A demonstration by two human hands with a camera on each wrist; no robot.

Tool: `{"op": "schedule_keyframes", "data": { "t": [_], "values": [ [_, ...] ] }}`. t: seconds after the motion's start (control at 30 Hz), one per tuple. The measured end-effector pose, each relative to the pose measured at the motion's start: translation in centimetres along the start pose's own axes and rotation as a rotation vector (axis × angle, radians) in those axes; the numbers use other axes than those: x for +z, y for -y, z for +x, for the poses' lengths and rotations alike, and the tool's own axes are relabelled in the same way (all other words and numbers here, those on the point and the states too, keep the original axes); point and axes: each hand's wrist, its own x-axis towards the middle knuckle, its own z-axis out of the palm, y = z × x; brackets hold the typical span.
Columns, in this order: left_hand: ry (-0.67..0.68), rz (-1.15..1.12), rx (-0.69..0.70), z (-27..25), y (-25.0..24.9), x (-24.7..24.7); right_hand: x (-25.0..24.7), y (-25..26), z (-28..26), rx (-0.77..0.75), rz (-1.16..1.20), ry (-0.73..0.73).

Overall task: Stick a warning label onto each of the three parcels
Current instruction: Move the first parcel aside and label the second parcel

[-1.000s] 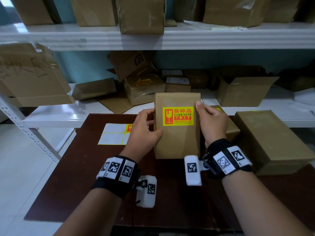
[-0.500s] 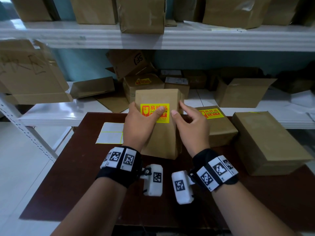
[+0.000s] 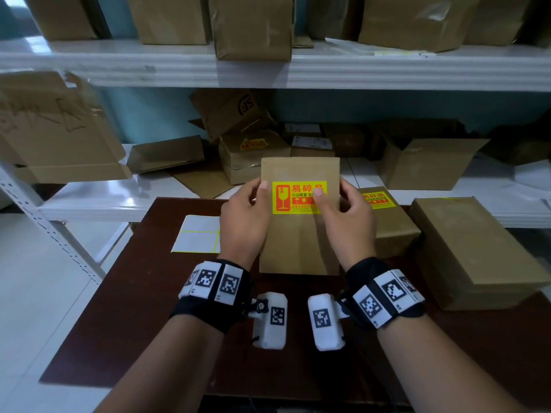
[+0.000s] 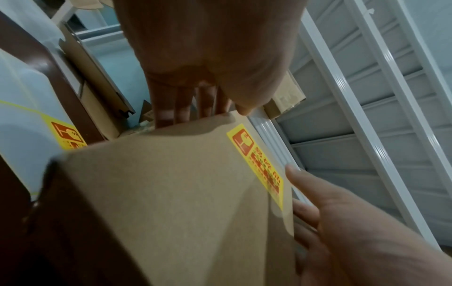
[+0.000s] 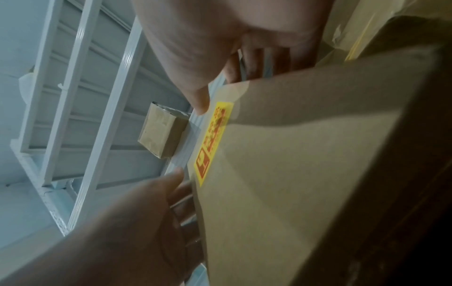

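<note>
A brown parcel (image 3: 299, 242) (image 4: 171, 193) (image 5: 305, 174) stands upright above the dark table (image 3: 155, 308), held between both hands. A yellow warning label (image 3: 298, 198) (image 4: 259, 166) (image 5: 212, 141) is on its front face. My left hand (image 3: 244, 222) grips the parcel's left edge, thumb beside the label. My right hand (image 3: 346, 225) grips the right edge, its thumb pressing on the label's right part. A second parcel (image 3: 387, 228) with a yellow label (image 3: 377, 199) lies behind my right hand. A third, larger parcel (image 3: 477, 251) lies at the right, no label visible on it.
A white label sheet (image 3: 198, 241) lies on the table left of my left hand; the left wrist view shows one yellow label (image 4: 69, 137) on it. White shelving (image 3: 298, 70) behind holds several cardboard boxes. The floor lies at the left.
The held parcel, shifted left and turned edge-on half a second ago, is back in the middle facing me. My left thumb left the label; my right thumb now presses on it.
</note>
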Motion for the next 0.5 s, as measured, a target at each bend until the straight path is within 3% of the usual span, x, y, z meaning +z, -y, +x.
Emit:
{"op": "schedule_keyframes", "data": {
  "t": [0.2, 0.5],
  "values": [
    [0.027, -0.033, 0.126, -1.1, -0.6, 1.1, -0.3, 0.4, 1.1, 0.119, -0.061, -0.127],
    [0.077, -0.028, 0.073, -1.2, -0.5, 1.2, -1.7, 0.0, 1.3, 0.062, 0.037, -0.160]
  ]
}}
